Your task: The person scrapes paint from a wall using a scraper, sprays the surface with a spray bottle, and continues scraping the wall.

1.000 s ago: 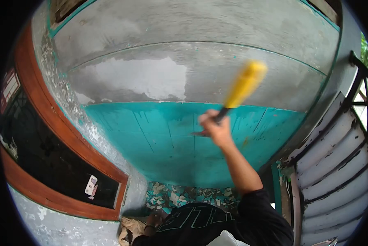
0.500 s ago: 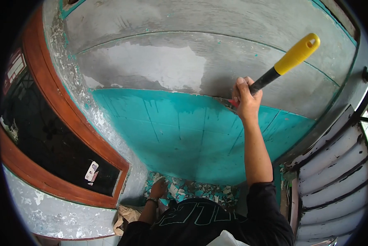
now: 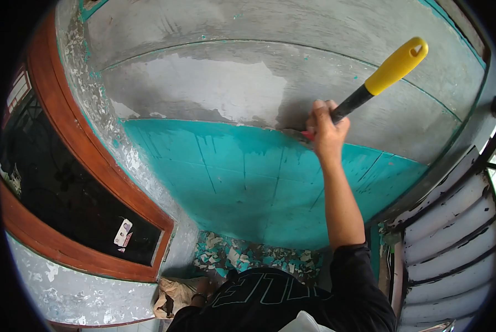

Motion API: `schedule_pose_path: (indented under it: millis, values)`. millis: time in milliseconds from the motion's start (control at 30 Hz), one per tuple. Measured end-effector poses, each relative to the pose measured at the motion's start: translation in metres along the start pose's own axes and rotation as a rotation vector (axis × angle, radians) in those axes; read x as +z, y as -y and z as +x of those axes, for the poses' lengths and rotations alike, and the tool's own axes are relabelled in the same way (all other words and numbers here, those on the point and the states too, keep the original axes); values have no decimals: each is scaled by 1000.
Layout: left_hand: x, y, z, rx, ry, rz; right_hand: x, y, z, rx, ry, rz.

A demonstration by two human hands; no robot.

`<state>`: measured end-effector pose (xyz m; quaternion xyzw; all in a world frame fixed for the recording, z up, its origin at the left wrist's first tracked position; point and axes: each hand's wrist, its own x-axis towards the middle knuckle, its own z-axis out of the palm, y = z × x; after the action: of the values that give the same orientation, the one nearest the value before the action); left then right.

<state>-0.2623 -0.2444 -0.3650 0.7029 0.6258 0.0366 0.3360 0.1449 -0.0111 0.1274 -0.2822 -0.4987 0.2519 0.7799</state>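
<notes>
My right hand [image 3: 328, 130] is closed around the lower handle of a scraper [image 3: 398, 65] with a yellow and black grip and a red part near its blade. The blade meets the wall at the top edge of the teal paint [image 3: 231, 166], where it borders bare grey plaster [image 3: 369, 119]. A paler patch of plaster [image 3: 214, 86] lies left of the tool. Low down, my left hand [image 3: 204, 286] is in shadow beside a crumpled brown bag [image 3: 171, 296]. Its fingers are hard to make out.
Teal and white paint flakes [image 3: 239, 255] cover the floor at the wall's foot. A brown wooden frame [image 3: 112, 166] with dark glass stands on the left. To the right is a white slatted panel with black bars [image 3: 447, 243].
My right hand and the scraper have shifted slightly left along the paint edge. My left hand has moved down from above the flakes toward the brown bag.
</notes>
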Motion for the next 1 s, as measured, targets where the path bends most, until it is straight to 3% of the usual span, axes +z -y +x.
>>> schedule_pose_path:
  millis: [33,133,267,333,400,433,500,667,767,867,1000]
  values:
    - [-13,-13,-16,-161,20,-133,5,-6,-4,29,0,22]
    - [4,13,-16,-216,-40,-169,25,-38,-27,43,68,-59]
    - [-49,-50,-12,-345,-11,-145,21,-87,-94,190,219,-96]
    - [-49,-55,7,-281,-256,-222,0,-91,-127,321,191,-130]
    - [-64,-69,31,26,-423,-191,-34,-74,-144,402,77,-129]
    - [-78,-85,44,73,-462,-260,-51,-59,-149,436,-23,-111]
    - [-112,-131,72,229,-606,-298,-104,-40,-154,372,-81,-146]
    - [-241,-298,122,779,-975,-186,-195,37,-145,-75,-343,-230]
    - [-287,-379,131,894,-954,-231,-215,85,-116,-204,-428,-283]
    - [-294,-433,135,955,-1000,-258,-223,110,-84,-286,-411,-274]
    - [-288,-450,154,897,-1066,-358,-225,121,-55,-295,-348,-263]
